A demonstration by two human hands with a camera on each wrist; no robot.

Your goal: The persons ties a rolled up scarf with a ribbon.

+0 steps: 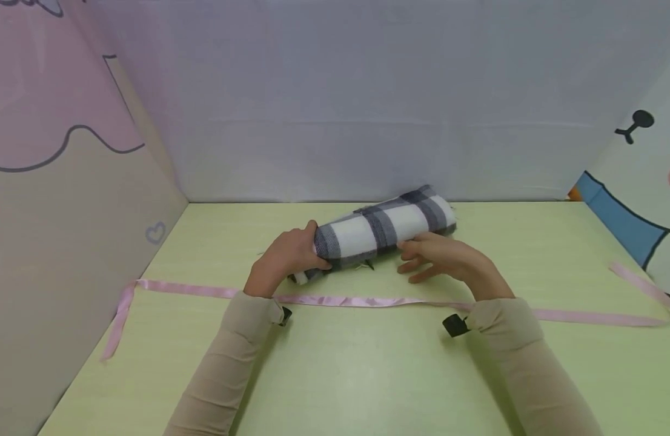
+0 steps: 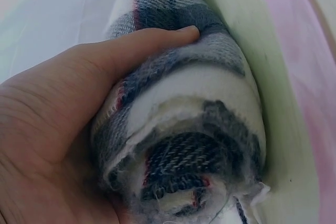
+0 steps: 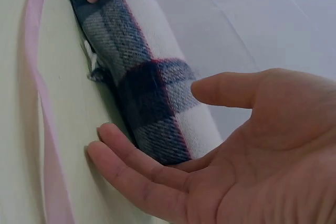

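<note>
On the far middle of the bench (image 1: 335, 375), your left hand (image 1: 285, 257) grips the rolled plaid scarf (image 1: 386, 227) by its left end, your right hand (image 1: 449, 259) lying open-fingered against it, pink ribbon (image 1: 340, 300) just near.

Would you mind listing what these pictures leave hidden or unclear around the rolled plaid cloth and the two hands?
- Left hand: in the head view its fingers vanish behind the rolled plaid cloth.
- Cloth's far end: cut off by the top edge in the left wrist view.
- Right hand: the right wrist view hides how far its fingers reach under the roll.
- Pink ribbon: its right end runs off the head frame; both wrists cover parts of it.
</note>
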